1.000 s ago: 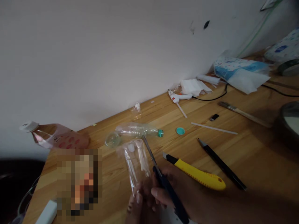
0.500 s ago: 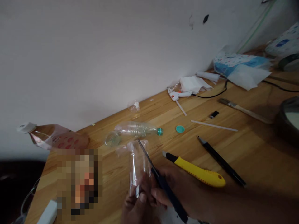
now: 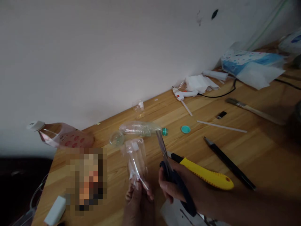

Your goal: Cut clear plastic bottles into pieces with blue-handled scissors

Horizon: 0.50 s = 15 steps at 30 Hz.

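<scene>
Clear bottle [image 3: 141,128]: is lying on its side on the wooden bench [image 3: 191,142], its teal neck end pointing right; all places below are being given from it.

Left hand [image 3: 138,194]: is working on the near side of the bottle, its fingers closing on the lower end of a clear plastic piece [image 3: 136,160], which is standing out from the grip toward the bottle.

Right hand [image 3: 172,185]: is staying nearer than the bottle's neck, fingers wrapping round the handles of dark blue scissors [image 3: 180,185], whose blades are pointing toward that neck.

Round clear piece [image 3: 117,138]: is sitting just beside the bottle's left end.

Teal cap [image 3: 185,129]: is lying near the bottle's neck, to its right.

Yellow cutter [image 3: 207,174] and black pen-like tool [image 3: 229,163]: are lying to the right of the bottle and nearer.

Pink-labelled bottle [image 3: 77,138]: is lying to the left of the bottle.

White glue gun [image 3: 185,94]: is resting beyond the bottle, to the right.

Brush [image 3: 254,110]: is lying well to the bottle's right.
</scene>
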### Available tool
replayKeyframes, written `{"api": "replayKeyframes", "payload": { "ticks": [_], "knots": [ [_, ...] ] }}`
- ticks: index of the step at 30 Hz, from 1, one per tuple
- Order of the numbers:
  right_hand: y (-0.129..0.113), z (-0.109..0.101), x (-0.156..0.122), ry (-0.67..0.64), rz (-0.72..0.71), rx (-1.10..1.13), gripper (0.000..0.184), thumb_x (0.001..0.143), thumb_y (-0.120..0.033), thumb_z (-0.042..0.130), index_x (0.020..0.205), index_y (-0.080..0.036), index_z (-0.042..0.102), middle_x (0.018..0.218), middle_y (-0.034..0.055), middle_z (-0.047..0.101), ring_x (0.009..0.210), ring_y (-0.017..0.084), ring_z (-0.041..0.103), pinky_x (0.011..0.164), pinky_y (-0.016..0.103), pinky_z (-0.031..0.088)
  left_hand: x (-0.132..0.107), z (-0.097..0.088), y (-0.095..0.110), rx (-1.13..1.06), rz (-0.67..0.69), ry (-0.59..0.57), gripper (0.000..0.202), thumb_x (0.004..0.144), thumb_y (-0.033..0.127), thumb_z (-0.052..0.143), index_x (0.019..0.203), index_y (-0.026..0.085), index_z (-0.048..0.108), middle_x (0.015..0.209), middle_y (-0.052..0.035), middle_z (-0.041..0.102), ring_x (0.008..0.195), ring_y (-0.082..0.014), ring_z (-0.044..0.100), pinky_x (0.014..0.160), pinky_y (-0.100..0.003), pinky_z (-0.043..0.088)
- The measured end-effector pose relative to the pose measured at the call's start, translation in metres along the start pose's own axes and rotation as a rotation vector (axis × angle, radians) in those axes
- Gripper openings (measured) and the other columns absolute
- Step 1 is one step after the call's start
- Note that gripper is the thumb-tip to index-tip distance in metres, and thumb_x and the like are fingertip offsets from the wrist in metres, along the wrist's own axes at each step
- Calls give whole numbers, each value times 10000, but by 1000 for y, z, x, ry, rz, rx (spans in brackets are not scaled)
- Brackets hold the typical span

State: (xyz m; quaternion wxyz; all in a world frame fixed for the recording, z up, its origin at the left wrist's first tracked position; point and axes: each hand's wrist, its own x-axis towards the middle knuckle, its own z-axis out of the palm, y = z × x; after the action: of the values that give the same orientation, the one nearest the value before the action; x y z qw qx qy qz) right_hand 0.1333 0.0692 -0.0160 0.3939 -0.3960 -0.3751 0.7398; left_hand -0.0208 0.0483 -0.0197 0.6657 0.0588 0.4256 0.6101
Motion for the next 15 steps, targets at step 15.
{"api": "replayKeyframes", "payload": {
  "ticks": [15],
  "knots": [
    [8, 5, 2, 130, -12, -50, 293, 772, -415, 785, 885, -242, 579, 713, -56, 582, 544, 114, 500, 473, 214, 420, -3, -7, -7, 11, -25, -104, 152, 672, 306, 889, 762, 244, 783, 807, -1, 766, 680, -105, 636, 648, -195, 509]
  ]
}}
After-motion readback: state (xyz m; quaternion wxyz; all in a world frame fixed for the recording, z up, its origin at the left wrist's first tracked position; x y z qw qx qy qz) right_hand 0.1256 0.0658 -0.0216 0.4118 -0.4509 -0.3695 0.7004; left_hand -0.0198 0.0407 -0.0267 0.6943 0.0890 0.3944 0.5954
